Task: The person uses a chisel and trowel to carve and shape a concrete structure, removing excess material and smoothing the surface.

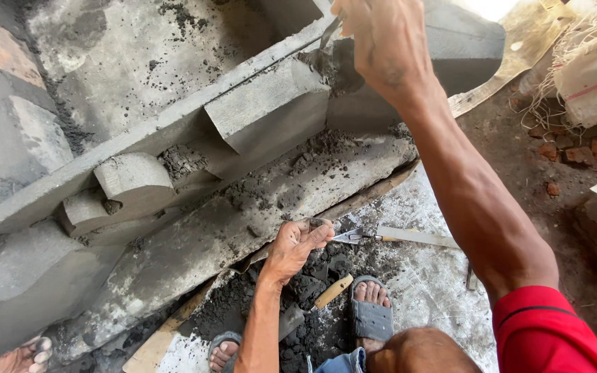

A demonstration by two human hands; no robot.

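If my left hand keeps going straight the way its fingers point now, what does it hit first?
Probably the small metal trowel lying just beyond the left hand's fingertips, pointing right. Depth is unclear, so the hand might pass above it.

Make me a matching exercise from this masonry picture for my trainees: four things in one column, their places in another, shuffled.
Things:
1. right hand
2. left hand
3. grey sandal
4. pointed trowel

Places:
A. on a foot, bottom centre
B. low, beside the mortar heap
C. raised at the top, against the moulding
D. on the ground, just right of the lower hand

Pairs: 1-C, 2-B, 3-A, 4-D
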